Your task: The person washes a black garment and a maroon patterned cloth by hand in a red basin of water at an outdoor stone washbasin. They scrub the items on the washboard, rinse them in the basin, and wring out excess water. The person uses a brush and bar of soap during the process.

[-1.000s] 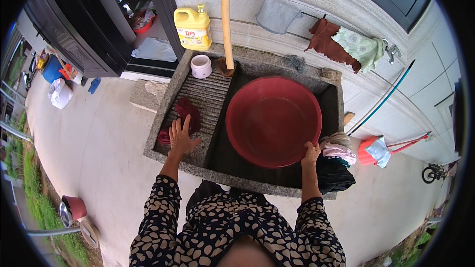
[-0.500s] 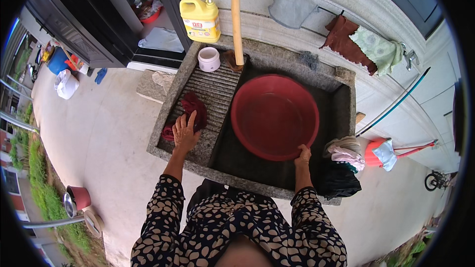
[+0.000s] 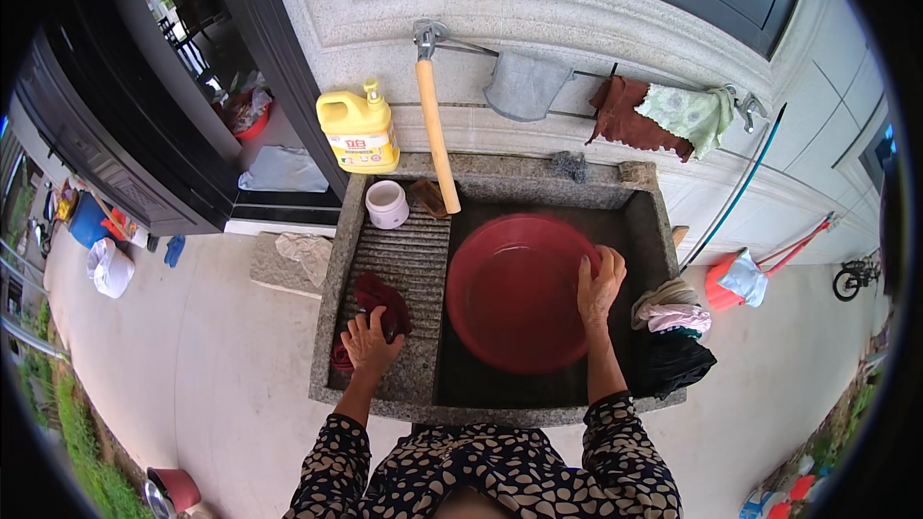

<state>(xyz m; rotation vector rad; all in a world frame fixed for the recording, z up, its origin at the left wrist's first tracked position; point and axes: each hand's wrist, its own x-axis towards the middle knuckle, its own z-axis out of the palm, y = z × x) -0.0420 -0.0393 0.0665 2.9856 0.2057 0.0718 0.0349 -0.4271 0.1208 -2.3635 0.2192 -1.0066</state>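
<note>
A stone sink (image 3: 663, 240) with a ribbed washboard (image 3: 404, 255) on its left lies before me. Crumpled on the ribs is a dark red cloth (image 3: 370, 288); my left hand (image 3: 371, 351) rests on it, fingers spread and slightly bent. A round red basin (image 3: 510, 293) sits in the deeper right compartment, with a faint sheen inside; whether it holds water I cannot tell. My right hand (image 3: 601, 290) grips the basin's right rim. A white tub (image 3: 386, 204) and a brown block (image 3: 428, 198) stand at the board's far end, by a hose-like wooden-coloured spout (image 3: 437, 135).
A yellow pump jug (image 3: 358, 135) stands on the far left ledge, a grey scrubber (image 3: 569, 166) on the back ledge. Folded clothes (image 3: 673, 317) hang over the right edge. Cloths (image 3: 625, 115) hang on a wall rail. An open doorway (image 3: 231, 86) is at left.
My right hand has moved from the basin's near right rim up to its right side. My left hand stays on the cloth. The whole view has tilted upward.
</note>
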